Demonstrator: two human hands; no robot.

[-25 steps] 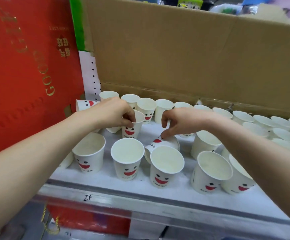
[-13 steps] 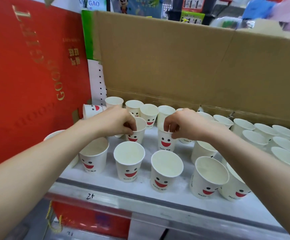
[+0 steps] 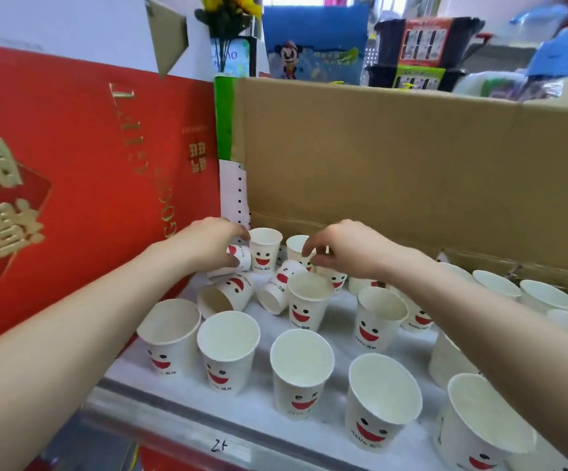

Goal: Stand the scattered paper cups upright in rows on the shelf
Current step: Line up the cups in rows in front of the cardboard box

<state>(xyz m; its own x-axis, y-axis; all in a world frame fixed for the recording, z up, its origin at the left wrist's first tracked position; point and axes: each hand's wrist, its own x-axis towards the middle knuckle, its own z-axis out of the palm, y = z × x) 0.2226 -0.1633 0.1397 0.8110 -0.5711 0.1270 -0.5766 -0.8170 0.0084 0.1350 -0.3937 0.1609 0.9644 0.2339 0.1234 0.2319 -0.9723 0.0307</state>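
White paper cups with red smiling faces cover the white shelf (image 3: 262, 406). Several stand upright in a front row, among them one at the left (image 3: 168, 338) and one in the middle (image 3: 301, 365). Two cups lie on their sides behind them, a left one (image 3: 228, 294) and a right one (image 3: 277, 287). My left hand (image 3: 204, 244) grips a tipped cup (image 3: 241, 256) at the back left, next to an upright cup (image 3: 265, 249). My right hand (image 3: 343, 254) reaches to the back row, its curled fingers pinching the rim of a cup (image 3: 296, 246).
A tall red gift box (image 3: 72, 181) walls the shelf on the left. A brown cardboard box (image 3: 411, 171) stands right behind the cups. More upright cups (image 3: 544, 297) run off to the right. The shelf's metal front edge (image 3: 219, 445) bears a handwritten mark.
Both hands have moved from the middle cups to the back row. Two cups now lie on their sides in the middle. My left hand took the tipped cup by the red box.
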